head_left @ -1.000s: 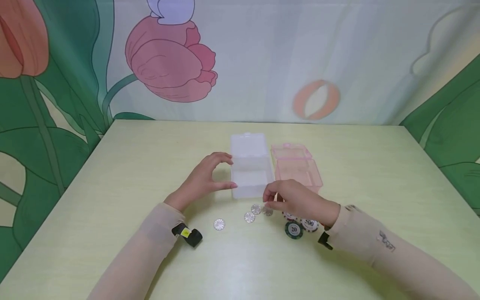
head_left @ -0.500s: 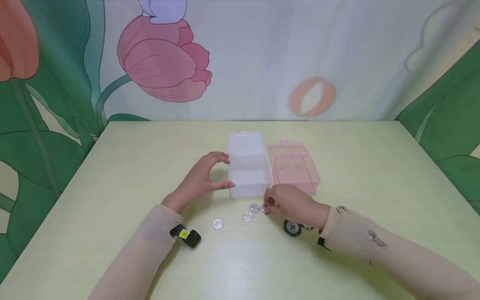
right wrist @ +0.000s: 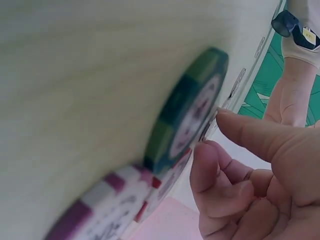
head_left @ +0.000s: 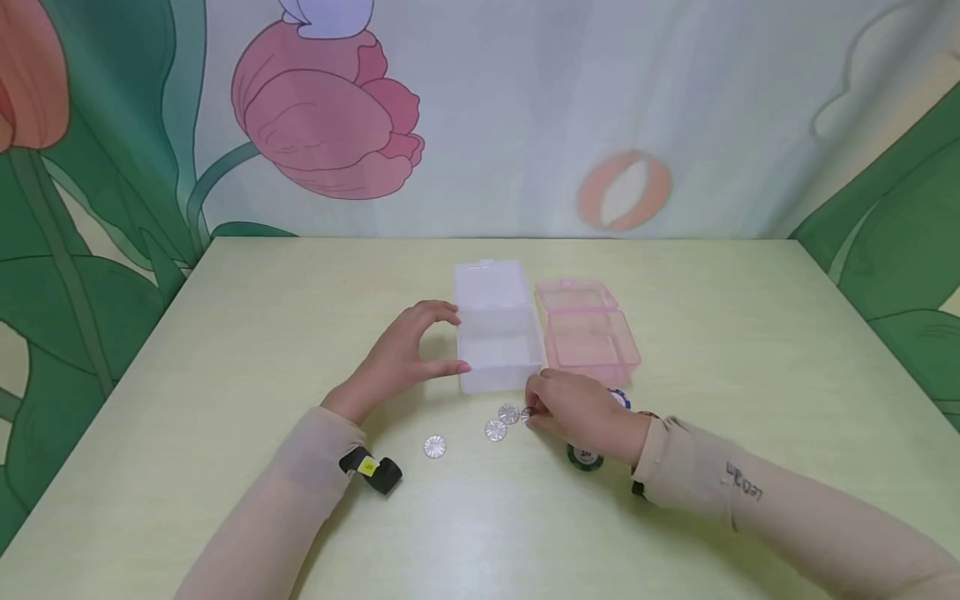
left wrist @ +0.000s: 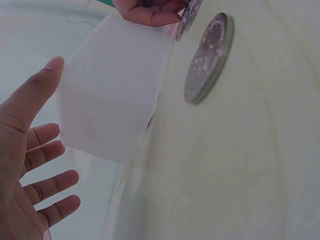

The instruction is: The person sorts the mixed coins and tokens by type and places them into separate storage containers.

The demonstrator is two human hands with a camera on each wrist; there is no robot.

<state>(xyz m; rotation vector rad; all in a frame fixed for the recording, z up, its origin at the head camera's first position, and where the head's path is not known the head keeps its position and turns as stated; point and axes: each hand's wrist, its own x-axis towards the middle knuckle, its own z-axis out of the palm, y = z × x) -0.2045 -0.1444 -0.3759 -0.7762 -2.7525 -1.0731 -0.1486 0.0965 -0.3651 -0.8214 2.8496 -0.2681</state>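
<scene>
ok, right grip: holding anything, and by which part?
Can't be told for sure: the right grip is at the edge of a coin, but whether it pinches it isn't clear.

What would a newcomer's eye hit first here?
Probably the pink flower printed on the backdrop, upper left in the head view. Next, at center, the open white box and, right of it, the open pink box. Then the silver discs in front of the white box.

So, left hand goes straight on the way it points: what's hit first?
Likely the white box, on its left side. The left hand has thumb and fingertips right at it; depth unclear, may be touching.
</scene>
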